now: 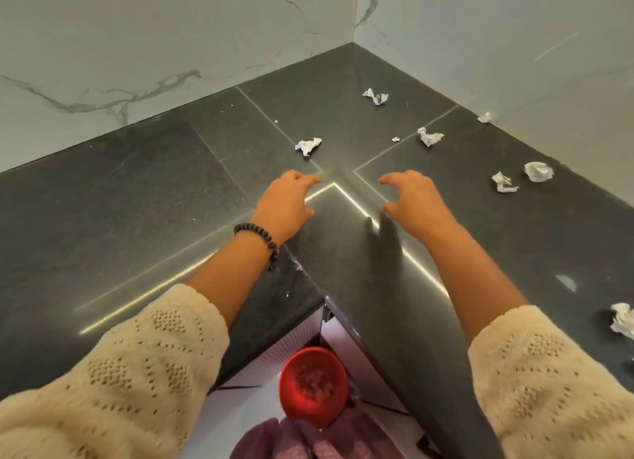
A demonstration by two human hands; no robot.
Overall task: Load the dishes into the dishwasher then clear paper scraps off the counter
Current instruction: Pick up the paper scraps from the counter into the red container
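Both hands, left hand (286, 197) and right hand (413, 197), hover with loosely spread grip, holding nothing, over the dark stone worktop (137, 201), probably to gather the crumpled white paper scraps (308, 145) scattered beyond.

Both empty hands, left (286, 201) and right (413, 194), hover over the dark counter (137, 197) near crumpled paper scraps (308, 145).

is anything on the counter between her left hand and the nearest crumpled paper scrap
Nothing visible. Only bare dark counter lies between the left hand and the paper scrap just beyond its fingertips.
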